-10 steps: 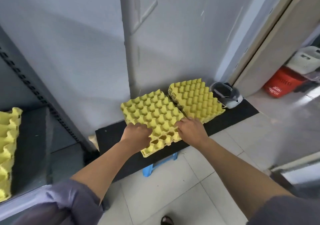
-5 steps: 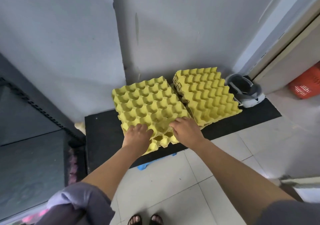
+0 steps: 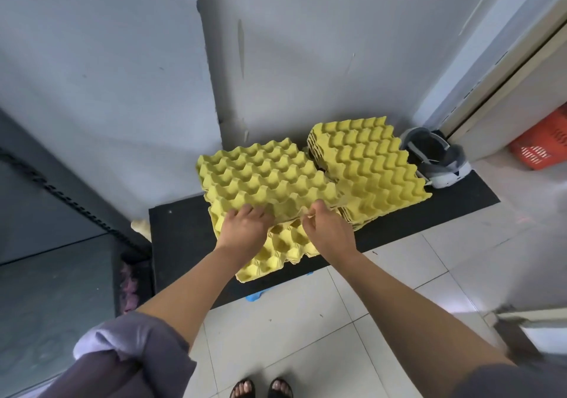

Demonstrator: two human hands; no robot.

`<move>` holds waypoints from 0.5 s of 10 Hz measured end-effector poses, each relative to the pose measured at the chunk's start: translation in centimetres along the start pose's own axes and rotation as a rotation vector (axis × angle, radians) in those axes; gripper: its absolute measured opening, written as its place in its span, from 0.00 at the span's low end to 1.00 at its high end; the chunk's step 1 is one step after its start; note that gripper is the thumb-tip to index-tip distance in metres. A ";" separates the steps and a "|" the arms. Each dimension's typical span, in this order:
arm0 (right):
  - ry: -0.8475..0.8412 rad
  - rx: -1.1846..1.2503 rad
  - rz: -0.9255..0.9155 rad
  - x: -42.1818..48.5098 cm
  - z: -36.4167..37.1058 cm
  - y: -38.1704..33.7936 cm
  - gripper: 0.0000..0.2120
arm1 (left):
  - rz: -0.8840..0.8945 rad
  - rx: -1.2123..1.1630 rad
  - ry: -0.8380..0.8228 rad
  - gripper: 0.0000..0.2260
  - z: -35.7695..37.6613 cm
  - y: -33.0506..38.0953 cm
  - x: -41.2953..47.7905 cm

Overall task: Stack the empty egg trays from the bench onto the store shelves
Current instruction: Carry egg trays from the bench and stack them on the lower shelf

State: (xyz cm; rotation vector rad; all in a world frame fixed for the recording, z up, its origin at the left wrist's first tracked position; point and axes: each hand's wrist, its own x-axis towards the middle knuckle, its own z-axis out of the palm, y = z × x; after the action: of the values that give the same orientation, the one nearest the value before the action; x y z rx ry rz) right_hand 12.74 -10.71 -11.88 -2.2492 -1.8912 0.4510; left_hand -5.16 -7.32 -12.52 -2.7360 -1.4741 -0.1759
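Observation:
Two stacks of yellow egg trays stand side by side on a low black bench (image 3: 429,213) against the grey wall. My left hand (image 3: 244,228) and my right hand (image 3: 328,232) grip the near edge of the top tray (image 3: 264,179) of the left stack. That edge is raised, and the tray below (image 3: 282,250) shows under it. The right stack (image 3: 368,167) is untouched. At the far left is the dark shelf unit (image 3: 55,244).
A grey and white shoe (image 3: 435,161) lies on the bench's right end. An orange basket (image 3: 543,142) sits past the door frame at the right. White tiled floor lies under my feet (image 3: 260,388). A blue stool part (image 3: 257,293) shows under the bench.
The view has tilted down and closer to the bench. My hands have lifted the near edge of the top left tray, uncovering more of the tray below.

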 end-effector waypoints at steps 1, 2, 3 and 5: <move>-0.176 0.259 0.215 0.4 -0.3 -1.3 0.20 | -0.039 -0.084 -0.024 0.16 -1.6 -0.7 0.4; -0.228 0.884 0.571 1.1 -0.8 -3.4 0.22 | -0.081 -0.132 -0.114 0.08 -2.7 -0.8 0.7; -0.223 1.295 0.881 2.0 -0.6 -6.2 0.18 | -0.066 -0.150 -0.166 0.09 -3.3 -0.7 1.3; -0.144 1.509 0.939 3.0 0.4 -7.8 0.17 | -0.015 -0.184 -0.189 0.13 -3.6 -2.2 0.9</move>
State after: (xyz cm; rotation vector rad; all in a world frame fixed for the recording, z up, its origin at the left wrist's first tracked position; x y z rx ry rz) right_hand 5.81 -6.34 -10.14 -1.6543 0.0126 1.4706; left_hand -6.79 -5.65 -8.89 -2.9610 -1.5980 -0.0571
